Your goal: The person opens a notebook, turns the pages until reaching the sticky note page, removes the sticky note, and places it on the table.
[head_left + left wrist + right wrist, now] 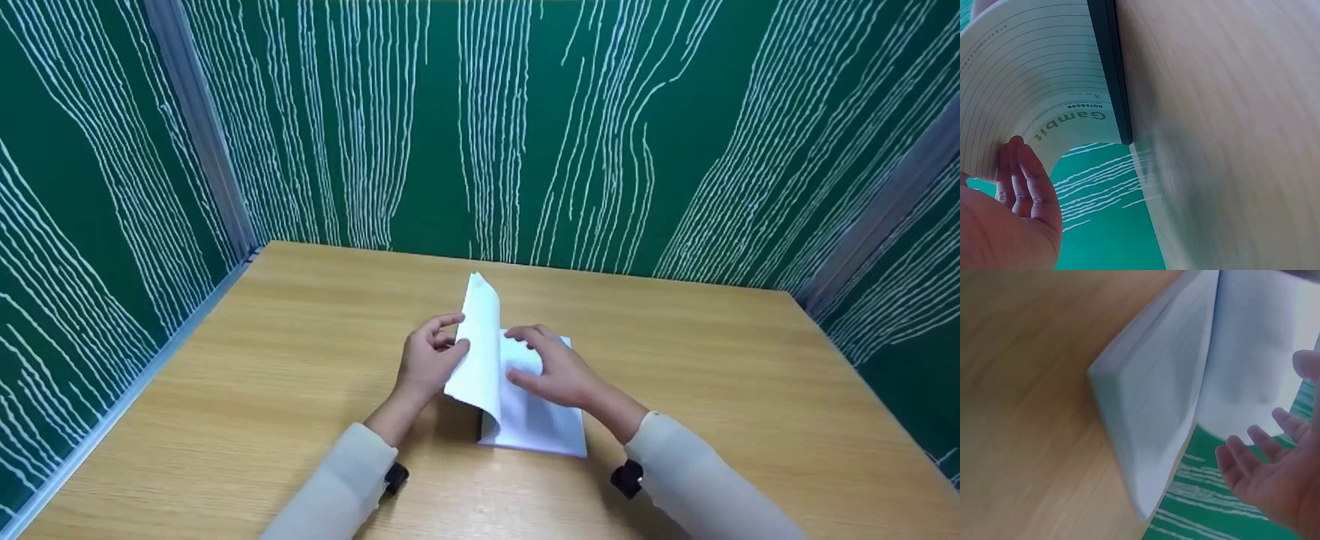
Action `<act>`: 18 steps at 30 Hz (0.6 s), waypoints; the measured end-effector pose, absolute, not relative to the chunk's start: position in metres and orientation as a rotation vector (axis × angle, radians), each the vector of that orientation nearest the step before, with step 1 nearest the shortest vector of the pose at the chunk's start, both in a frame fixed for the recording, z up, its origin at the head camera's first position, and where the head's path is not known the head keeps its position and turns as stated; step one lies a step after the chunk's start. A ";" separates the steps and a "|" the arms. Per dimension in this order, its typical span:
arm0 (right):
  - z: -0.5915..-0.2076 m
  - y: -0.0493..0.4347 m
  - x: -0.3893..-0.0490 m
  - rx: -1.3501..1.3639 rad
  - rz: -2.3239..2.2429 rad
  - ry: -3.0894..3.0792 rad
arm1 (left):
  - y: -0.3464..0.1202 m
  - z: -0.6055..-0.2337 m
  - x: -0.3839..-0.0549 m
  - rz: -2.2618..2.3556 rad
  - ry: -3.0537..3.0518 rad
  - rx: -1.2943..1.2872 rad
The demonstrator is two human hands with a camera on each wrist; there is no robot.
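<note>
A notebook with a dark spine lies open on the table. Its lifted pages stand up in a curve, and the left wrist view shows ruled lines and a printed "Gambit" heading on them. My left hand pinches the free edge of these pages, thumb on the near face, with fingers reaching along the ruled side. Over the flat page block, my right hand is held with its fingers spread and gently bent, gripping nothing. In the right wrist view its fingertips are beside the raised page.
The wooden table extends around the notebook on all sides. Green walls with wavy white lines rise behind and at both sides, joined by grey corner posts. A dark wrist device sits below the right sleeve.
</note>
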State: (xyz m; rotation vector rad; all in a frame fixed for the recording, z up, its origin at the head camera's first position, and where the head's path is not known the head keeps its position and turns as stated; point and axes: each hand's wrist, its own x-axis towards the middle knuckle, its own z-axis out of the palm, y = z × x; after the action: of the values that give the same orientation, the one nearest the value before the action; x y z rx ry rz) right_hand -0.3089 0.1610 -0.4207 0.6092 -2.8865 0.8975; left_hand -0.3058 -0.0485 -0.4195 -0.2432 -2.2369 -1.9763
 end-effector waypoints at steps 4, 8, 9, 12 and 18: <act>-0.424 0.170 -0.317 0.529 0.806 -2.910 | -0.049 -0.412 -0.301 -1.988 -2.243 -0.245; -0.428 0.182 -0.324 0.500 0.695 -2.892 | -0.049 -0.400 -0.290 -1.980 -2.246 -0.270; -0.428 0.184 -0.326 0.491 0.667 -2.888 | -0.049 -0.398 -0.288 -1.969 -2.248 -0.277; -0.431 0.192 -0.329 0.465 0.607 -2.878 | -0.048 -0.394 -0.283 -1.959 -2.252 -0.280; -0.434 0.203 -0.335 0.380 0.589 -2.911 | -0.047 -0.393 -0.282 -1.957 -2.255 -0.251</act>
State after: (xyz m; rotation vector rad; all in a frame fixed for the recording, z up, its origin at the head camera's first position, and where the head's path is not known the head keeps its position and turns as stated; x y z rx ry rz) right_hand -0.3354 0.2027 -0.4343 0.3802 -2.9110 0.5891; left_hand -0.2824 -0.0472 -0.3926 -0.2514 -2.2545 -1.9575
